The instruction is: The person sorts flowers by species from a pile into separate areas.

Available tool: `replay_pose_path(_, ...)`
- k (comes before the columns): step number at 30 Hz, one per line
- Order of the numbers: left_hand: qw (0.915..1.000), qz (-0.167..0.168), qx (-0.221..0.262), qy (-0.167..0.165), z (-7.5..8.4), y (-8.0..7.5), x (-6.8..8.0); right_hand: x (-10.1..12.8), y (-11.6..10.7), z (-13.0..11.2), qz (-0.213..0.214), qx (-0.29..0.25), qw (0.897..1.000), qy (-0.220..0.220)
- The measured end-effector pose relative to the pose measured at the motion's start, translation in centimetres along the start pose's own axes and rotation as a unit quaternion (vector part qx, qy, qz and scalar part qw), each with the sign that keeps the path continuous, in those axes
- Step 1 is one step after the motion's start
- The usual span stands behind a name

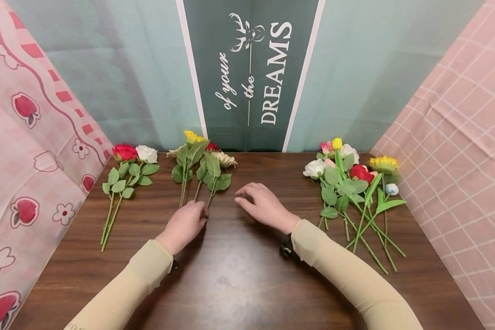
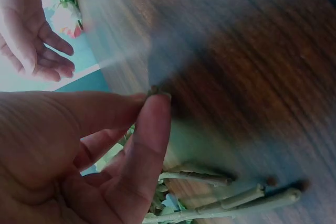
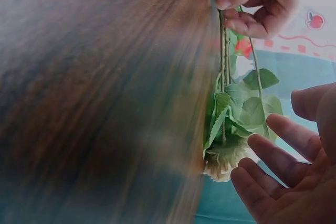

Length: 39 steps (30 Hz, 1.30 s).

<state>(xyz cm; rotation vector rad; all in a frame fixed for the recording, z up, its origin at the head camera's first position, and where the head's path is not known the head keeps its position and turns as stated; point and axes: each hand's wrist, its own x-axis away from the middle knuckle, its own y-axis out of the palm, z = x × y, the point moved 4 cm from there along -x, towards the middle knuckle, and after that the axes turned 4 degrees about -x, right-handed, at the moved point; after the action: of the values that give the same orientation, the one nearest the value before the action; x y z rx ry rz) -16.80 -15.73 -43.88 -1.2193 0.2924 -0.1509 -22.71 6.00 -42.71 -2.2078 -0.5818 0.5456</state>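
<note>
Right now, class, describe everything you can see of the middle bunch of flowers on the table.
The middle bunch looks artificial: several thin green stems with broad green leaves, topped by yellow, red and cream heads. It lies flat on the dark wooden table, heads toward the backdrop, stem ends toward the person. The left hand pinches a stem end between thumb and fingers. The right hand hovers beside it, fingers relaxed, not touching.

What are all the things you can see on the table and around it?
Middle flower bunch: one bunch, yellow, red and cream heads, back centre of table.
Left flowers: two stems, red and white, back left.
Right flower pile: about nine stems, mixed colours, back right.
Table: one, dark brown wood.
Banner: one, dark green, white lettering, behind table.
Pink cloths: two, patterned, on either side.
Left hand: pinches the middle bunch's stem ends.
Right hand: open, just right of that bunch.
</note>
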Motion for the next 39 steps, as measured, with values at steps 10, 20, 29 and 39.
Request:
replay_pose_path(10, 0.9994, 0.008, -0.033, -0.005, 0.6, 0.4, 0.1, 0.8, -0.6, 1.1, -0.009, 0.008, 1.000, 0.009)
replay_pose_path(20, 0.9975, 0.025, -0.030, 0.058, 3.3, -0.4, -1.6, 2.9, -4.0, 4.1, 0.016, 0.032, 0.998, 0.045)
replay_pose_path(29, 0.9719, 0.007, -0.063, 0.227, 9.2, 1.5, -3.3, 6.6, -9.1, 8.6, 0.064, 0.039, 0.992, 0.099)
replay_pose_path(39, 0.9495, -0.043, -0.084, 0.299, 14.2, 4.6, -3.4, 12.4, -13.2, 12.0, 0.117, 0.025, 0.973, 0.195)
